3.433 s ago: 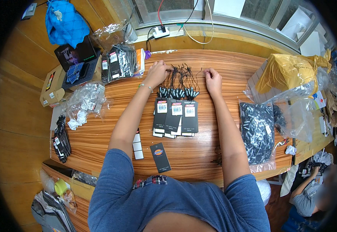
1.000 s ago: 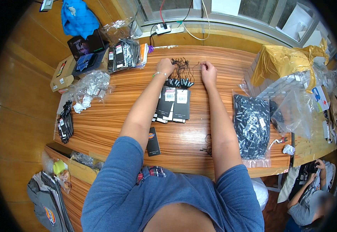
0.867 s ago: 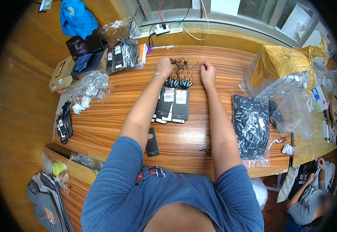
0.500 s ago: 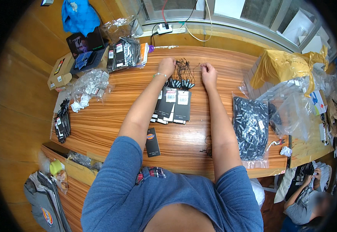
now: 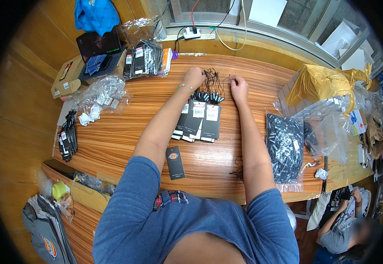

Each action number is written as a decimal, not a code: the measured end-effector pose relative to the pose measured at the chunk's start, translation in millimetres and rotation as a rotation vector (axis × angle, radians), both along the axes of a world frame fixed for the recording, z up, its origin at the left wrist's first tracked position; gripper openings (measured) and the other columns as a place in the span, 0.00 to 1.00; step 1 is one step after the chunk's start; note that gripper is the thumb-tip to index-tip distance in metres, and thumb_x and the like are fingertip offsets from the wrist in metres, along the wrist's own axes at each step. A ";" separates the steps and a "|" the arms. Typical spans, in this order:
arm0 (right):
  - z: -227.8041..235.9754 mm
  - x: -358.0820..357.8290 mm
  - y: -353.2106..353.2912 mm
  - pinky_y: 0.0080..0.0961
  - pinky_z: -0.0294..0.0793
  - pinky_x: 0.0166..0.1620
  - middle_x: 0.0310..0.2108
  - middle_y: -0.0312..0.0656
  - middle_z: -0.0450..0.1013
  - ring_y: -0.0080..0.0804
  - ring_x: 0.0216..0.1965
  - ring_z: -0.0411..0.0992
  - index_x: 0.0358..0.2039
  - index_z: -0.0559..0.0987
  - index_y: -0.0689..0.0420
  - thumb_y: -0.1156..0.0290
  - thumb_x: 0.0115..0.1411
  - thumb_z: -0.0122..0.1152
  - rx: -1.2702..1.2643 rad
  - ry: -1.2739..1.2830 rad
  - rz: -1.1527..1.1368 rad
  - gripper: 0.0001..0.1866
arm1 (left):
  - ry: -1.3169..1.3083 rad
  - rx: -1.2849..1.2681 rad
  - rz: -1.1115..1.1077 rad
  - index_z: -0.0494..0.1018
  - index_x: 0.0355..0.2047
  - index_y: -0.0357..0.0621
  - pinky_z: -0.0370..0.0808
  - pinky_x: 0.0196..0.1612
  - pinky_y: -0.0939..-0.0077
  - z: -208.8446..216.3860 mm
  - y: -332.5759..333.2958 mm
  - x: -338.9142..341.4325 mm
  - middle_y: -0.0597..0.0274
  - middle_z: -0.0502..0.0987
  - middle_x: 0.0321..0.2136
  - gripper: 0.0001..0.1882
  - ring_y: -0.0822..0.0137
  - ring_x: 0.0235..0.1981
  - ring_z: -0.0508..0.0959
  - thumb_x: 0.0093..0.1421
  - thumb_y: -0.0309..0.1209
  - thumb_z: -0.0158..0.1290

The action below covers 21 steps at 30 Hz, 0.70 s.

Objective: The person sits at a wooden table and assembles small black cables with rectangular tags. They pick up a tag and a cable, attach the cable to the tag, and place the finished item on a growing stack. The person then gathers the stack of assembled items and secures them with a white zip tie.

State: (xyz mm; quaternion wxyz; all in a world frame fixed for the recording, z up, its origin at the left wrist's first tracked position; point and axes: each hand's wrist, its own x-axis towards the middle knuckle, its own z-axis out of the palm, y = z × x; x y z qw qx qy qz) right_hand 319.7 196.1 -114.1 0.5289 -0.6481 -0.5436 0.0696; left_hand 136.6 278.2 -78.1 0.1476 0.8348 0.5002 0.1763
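A fanned row of black hang tags (image 5: pixel 197 125) with white barcode stickers lies mid-table, the black strings (image 5: pixel 212 79) and small dark plastic fasteners (image 5: pixel 207 97) spread beyond their far ends. At the left edge of these strings my left hand (image 5: pixel 194 78) is closed; its fingertips are partly hidden, and I cannot make out what they hold. On the other side, my right hand (image 5: pixel 239 87) pinches a thin dark string at its fingertips. Closer to me lies a single black tag (image 5: pixel 175 163) with a coloured logo.
On the right are a clear bag of black fasteners (image 5: pixel 284 147) and a box under yellow wrapping (image 5: pixel 325 86). Tag bundles (image 5: pixel 143 59), a tablet (image 5: pixel 98 46) and crumpled plastic (image 5: pixel 105 92) stand left. More tags (image 5: pixel 68 137) lie at the left edge. Another person (image 5: pixel 343 229) works lower right.
The view has shifted slightly, so the table appears a little lower and farther right. Both hands keep nearly the same pose beside the strings; the right is slightly nearer them.
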 end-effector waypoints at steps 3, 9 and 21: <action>-1.5 1.5 0.1 0.32 0.69 0.39 0.29 0.46 0.72 0.43 0.34 0.70 0.23 0.77 0.58 0.77 0.47 0.49 0.008 -0.021 0.011 0.07 | 0.072 0.012 -0.022 0.76 0.28 0.39 0.70 0.41 0.63 0.6 -3.5 8.8 0.46 0.75 0.28 0.14 0.52 0.35 0.74 0.45 0.37 0.54; -3.0 2.6 -1.3 0.32 0.68 0.39 0.27 0.46 0.71 0.42 0.34 0.69 0.21 0.78 0.57 0.77 0.45 0.49 -0.026 -0.090 0.060 0.08 | 0.028 0.057 0.004 0.72 0.33 0.37 0.70 0.42 0.62 4.0 -14.2 14.4 0.43 0.74 0.32 0.19 0.50 0.36 0.73 0.43 0.38 0.57; 5.9 -5.9 -5.1 0.32 0.63 0.43 0.31 0.38 0.70 0.36 0.39 0.66 0.25 0.80 0.48 0.72 0.47 0.52 -0.126 -0.298 0.100 0.09 | -0.040 0.012 0.175 0.70 0.32 0.37 0.70 0.40 0.59 1.0 -12.1 29.1 0.46 0.75 0.29 0.14 0.50 0.35 0.75 0.46 0.33 0.53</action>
